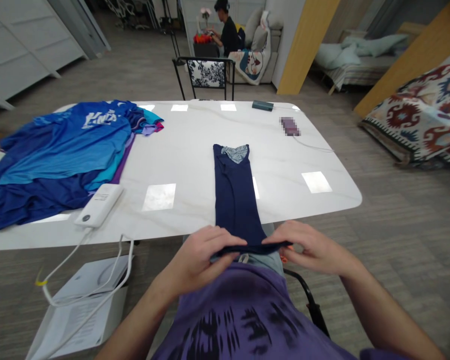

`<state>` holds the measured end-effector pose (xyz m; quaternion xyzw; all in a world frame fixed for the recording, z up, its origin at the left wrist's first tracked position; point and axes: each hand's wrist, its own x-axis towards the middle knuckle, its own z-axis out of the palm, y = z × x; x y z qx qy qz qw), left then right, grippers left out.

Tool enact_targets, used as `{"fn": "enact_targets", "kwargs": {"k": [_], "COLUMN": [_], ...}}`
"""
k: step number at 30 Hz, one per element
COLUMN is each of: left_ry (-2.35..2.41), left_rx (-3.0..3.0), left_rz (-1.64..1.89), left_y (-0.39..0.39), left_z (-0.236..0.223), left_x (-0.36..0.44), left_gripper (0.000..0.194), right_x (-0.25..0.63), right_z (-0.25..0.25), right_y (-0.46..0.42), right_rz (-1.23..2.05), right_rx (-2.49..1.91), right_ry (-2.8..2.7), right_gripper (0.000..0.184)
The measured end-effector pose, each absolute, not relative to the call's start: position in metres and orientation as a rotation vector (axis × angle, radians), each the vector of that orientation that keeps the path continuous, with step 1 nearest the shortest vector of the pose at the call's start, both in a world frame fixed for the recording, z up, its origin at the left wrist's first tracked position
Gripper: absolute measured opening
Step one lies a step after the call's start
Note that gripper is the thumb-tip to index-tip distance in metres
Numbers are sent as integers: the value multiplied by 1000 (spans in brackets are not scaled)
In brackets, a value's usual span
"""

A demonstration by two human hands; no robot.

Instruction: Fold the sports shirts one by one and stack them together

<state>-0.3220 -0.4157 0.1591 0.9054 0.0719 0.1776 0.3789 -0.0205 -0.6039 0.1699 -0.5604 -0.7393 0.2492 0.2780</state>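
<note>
This looks like a home-style living space with an office touch: a low bed with a striped cover (360, 76) and pale green pillows (375, 46), a light grey fabric sofa (276, 50), a white marble-look table (189, 160), white office-style chairs (123, 11).

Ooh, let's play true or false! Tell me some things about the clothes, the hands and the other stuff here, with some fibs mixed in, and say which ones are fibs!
1. The left hand and the right hand both hold the dark blue garment. True.
2. The pile of blue clothes is on the right end of the table. False: it is on the left end.
3. A chair with a patterned back stands past the table's far edge. True.
4. The white box with a cable lies on the floor. False: it lies on the table.
5. Part of the dark blue garment rests on the table. True.
</note>
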Motion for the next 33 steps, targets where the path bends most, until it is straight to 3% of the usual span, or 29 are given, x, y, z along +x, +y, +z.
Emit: {"fn": "enact_targets", "kwargs": {"k": [6,13,18,24,29,33], "left_ry": [417,759,822,788,841,685], "left_rx": [2335,2457,2594,2621,2688,2781], "left_rz": [809,723,692,417,475,548], "left_y": [-275,-121,-143,-180,-196,-254], "left_z": [185,117,62,16,28,50], "left_x": [-218,-104,-100,-110,-112,-142], "left_gripper": [31,39,56,72,74,70], "right_x": [53,136,114,86,94,111], "right_z": [197,115,58,19,17,30], "right_y": [-449,-251,-237,-257,-254,-261], "right_rz": [332,259,92,272,238,67], "right_rx": [-1652,-1910,-2050,-2122,-2144,-2321], "right_ry": [-1745,-1629,-1689,-1790,-1741,-1311], "right_gripper": [40,57,69,75,76,77]}}
